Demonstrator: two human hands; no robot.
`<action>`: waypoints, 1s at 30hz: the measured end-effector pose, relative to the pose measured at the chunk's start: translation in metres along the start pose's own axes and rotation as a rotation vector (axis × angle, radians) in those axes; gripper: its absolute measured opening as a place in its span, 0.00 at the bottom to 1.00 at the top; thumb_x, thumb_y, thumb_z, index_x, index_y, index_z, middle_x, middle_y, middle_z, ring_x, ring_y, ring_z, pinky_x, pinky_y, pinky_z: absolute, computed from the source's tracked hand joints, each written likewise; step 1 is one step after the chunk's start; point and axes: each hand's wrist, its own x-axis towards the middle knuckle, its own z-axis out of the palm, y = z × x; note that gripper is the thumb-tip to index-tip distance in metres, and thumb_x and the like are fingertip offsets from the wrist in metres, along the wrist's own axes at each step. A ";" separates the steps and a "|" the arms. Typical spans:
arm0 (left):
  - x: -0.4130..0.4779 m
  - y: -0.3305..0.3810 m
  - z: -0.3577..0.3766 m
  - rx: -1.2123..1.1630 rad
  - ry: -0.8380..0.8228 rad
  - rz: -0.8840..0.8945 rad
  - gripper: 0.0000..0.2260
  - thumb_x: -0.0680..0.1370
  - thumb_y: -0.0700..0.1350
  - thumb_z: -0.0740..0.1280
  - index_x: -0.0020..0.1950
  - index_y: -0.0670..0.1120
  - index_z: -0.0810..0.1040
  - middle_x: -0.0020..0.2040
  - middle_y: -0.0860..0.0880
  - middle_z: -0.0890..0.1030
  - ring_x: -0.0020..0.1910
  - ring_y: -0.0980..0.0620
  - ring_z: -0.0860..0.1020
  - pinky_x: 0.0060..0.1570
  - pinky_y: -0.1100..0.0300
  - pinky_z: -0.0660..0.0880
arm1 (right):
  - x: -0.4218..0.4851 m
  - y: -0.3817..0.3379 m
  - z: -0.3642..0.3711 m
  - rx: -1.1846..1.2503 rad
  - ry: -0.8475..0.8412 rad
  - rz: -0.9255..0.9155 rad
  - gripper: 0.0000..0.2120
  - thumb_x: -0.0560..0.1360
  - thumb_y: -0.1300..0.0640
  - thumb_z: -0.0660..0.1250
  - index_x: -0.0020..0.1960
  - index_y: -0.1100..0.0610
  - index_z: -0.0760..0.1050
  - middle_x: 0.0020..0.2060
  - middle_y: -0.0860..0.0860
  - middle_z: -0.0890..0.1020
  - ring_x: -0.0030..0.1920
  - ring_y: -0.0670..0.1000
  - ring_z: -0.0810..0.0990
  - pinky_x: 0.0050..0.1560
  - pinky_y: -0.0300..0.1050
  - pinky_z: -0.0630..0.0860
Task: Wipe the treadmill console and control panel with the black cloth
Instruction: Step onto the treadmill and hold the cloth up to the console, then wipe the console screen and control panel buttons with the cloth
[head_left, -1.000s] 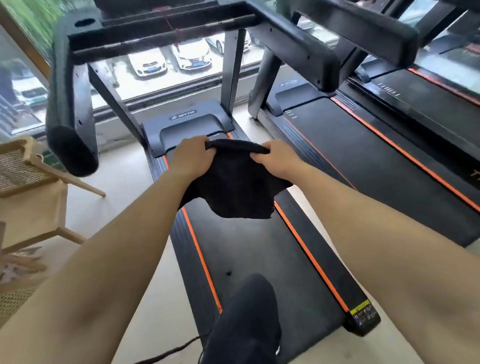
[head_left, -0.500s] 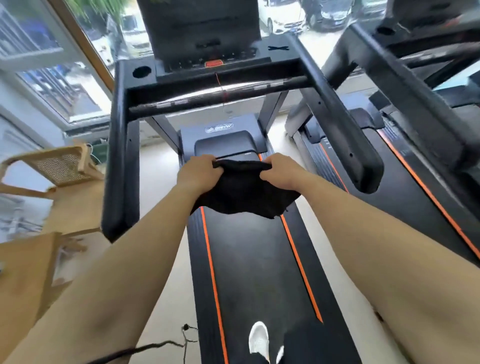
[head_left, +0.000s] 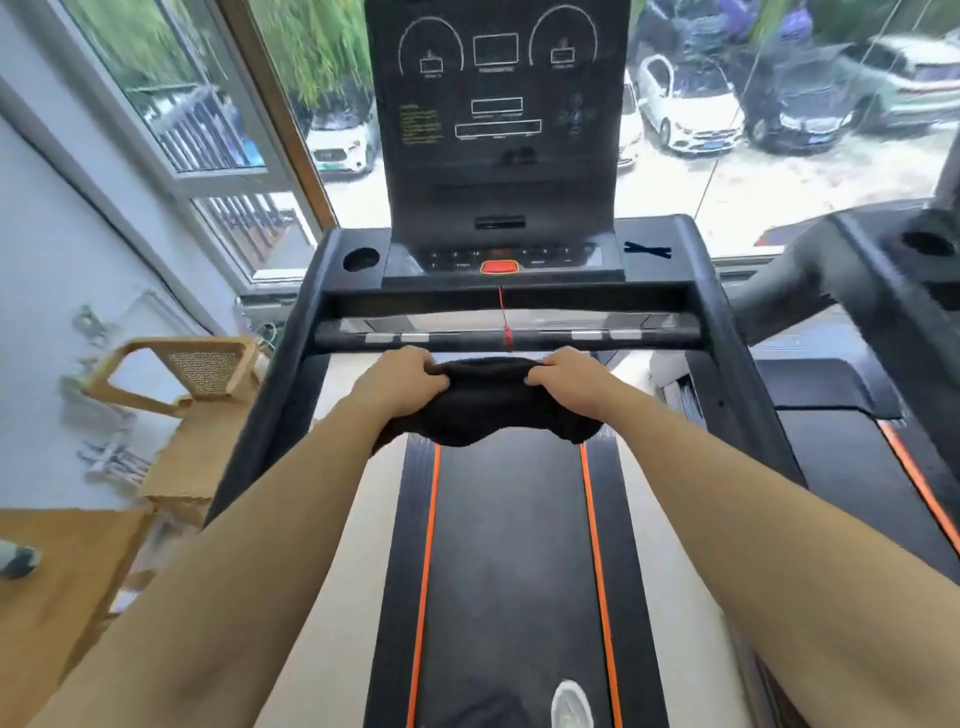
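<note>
A black cloth (head_left: 485, 410) is stretched between my left hand (head_left: 400, 379) and my right hand (head_left: 569, 379), each gripping one end. Both hands hover just below the treadmill's front crossbar (head_left: 504, 338). Above stands the dark console screen (head_left: 496, 104) with white outlined displays. Under it sits the control panel (head_left: 498, 257) with a red-orange button (head_left: 500, 267) in the middle. A red safety cord (head_left: 503, 317) hangs from that button down to the crossbar. The cloth touches neither the console nor the panel.
Black side handrails (head_left: 270, 395) flank my arms. A cup holder (head_left: 360, 259) sits left of the panel. The belt with orange stripes (head_left: 509, 571) runs below me. A wooden chair (head_left: 192, 379) stands to the left, a second treadmill (head_left: 883, 322) to the right, a window behind.
The view has tilted up and moved onto the treadmill, so the whole console now shows. Both hands have risen with the cloth toward the crossbar and pulled it into a tighter bundle.
</note>
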 end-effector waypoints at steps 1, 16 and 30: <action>0.012 0.002 -0.004 -0.027 0.013 -0.010 0.06 0.77 0.51 0.66 0.43 0.51 0.78 0.43 0.50 0.79 0.46 0.47 0.77 0.50 0.51 0.75 | 0.014 -0.003 -0.008 0.032 0.013 -0.004 0.15 0.75 0.48 0.64 0.40 0.59 0.79 0.42 0.56 0.82 0.47 0.57 0.80 0.53 0.55 0.74; 0.253 -0.023 -0.087 -0.484 0.048 -0.033 0.13 0.78 0.52 0.71 0.45 0.42 0.85 0.44 0.42 0.85 0.44 0.49 0.81 0.49 0.52 0.75 | 0.241 -0.076 -0.045 0.890 -0.085 0.264 0.11 0.78 0.52 0.67 0.38 0.54 0.80 0.30 0.51 0.83 0.31 0.51 0.82 0.34 0.38 0.76; 0.384 -0.029 -0.140 -1.230 -0.462 0.108 0.17 0.76 0.41 0.70 0.64 0.39 0.79 0.63 0.37 0.81 0.58 0.44 0.81 0.60 0.50 0.78 | 0.376 -0.119 -0.065 1.542 -0.315 0.155 0.22 0.73 0.57 0.60 0.63 0.67 0.77 0.53 0.65 0.83 0.52 0.63 0.83 0.62 0.57 0.75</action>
